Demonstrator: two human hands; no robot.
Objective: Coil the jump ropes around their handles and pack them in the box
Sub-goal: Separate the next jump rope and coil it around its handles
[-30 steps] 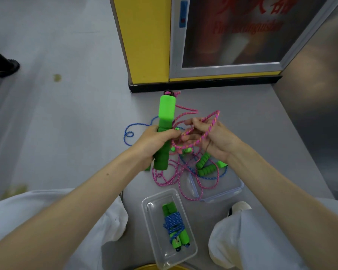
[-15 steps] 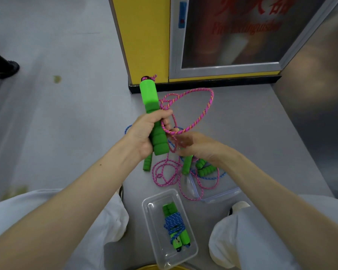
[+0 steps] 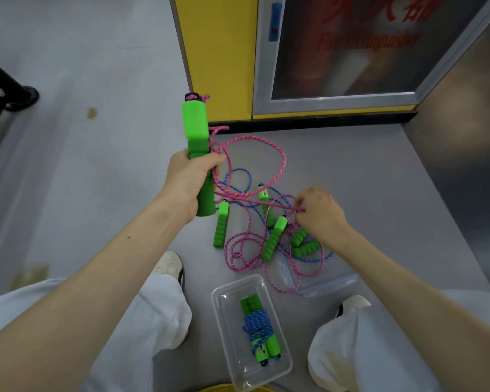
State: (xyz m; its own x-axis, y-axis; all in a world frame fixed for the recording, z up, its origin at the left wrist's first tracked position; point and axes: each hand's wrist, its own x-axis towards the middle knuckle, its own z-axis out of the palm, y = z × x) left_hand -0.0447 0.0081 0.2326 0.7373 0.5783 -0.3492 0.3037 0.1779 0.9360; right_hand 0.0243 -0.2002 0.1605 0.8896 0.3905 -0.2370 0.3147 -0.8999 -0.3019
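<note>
Head camera looked down past two knees in white trousers (image 3: 142,315) to a grey floor (image 3: 82,165). Nearest, between the knees, sat the clear plastic box (image 3: 217,306). Inside it lay one finished bundle (image 3: 259,326): green handles side by side with blue rope wound round their middle. A white shoe (image 3: 169,265) showed left of the box and another (image 3: 354,302) right of it. Just beyond the box, to the right, lay a clear lid (image 3: 328,284) with pink cord trailing over it.

Farther out was a tangle of loose ropes. One green handle (image 3: 220,229) lay alone on the left, and a second (image 3: 273,239) lay slanted beside it among pink loops. A third (image 3: 266,202) lay past that, and a pair of ribbed handles (image 3: 303,244) rested at the lid's far edge. A blue rope (image 3: 245,176) wandered under them.

Above the tangle, the left hand (image 3: 187,182) was clenched round the held handle (image 3: 195,128), which stood nearly upright with its black cap on top. The pink rope (image 3: 277,162) left that cap, ran down beside the handle, swung out in a wide loop and crossed to the right hand (image 3: 320,210). That hand hung low over the pile, slightly blurred, fingers curled and pinching the pink strand at their tips.

Farthest off stood a yellow panel (image 3: 218,52) and a metal-framed glass door (image 3: 351,46) with red lettering, both on a black base strip (image 3: 309,123). A black object (image 3: 0,94) jutted in at the left edge.
</note>
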